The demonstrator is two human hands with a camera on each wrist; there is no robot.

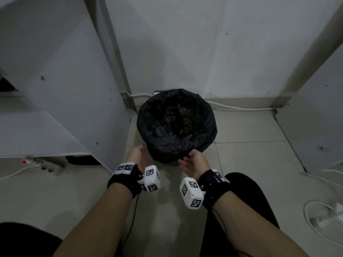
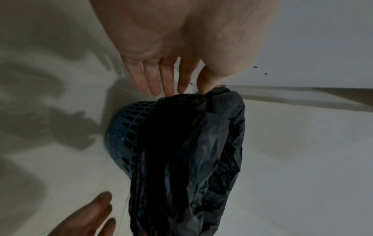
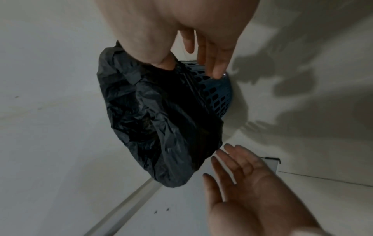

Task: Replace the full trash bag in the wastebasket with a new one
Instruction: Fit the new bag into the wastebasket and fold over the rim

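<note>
Head view, mid-frame: both hands, left hand (image 1: 136, 154) spread, right hand (image 1: 193, 162) relaxed, thumb touching thin, slippery-looking trash bag (image 1: 176, 123); I'd pinch its folded-over edge.

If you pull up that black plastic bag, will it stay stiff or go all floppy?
Probably floppy: the thin black plastic trash bag is already crumpled and sags over the blue slotted plastic wastebasket. It looks glossy, so perhaps slippery. Its weight can't be judged.

Pale floor tiles (image 1: 246, 156) meet a scuffed white wall (image 1: 204, 43), a white cable (image 1: 241, 108) along its foot. A white cabinet panel (image 1: 61, 75) stands left (dim light, soft shadows)
</note>
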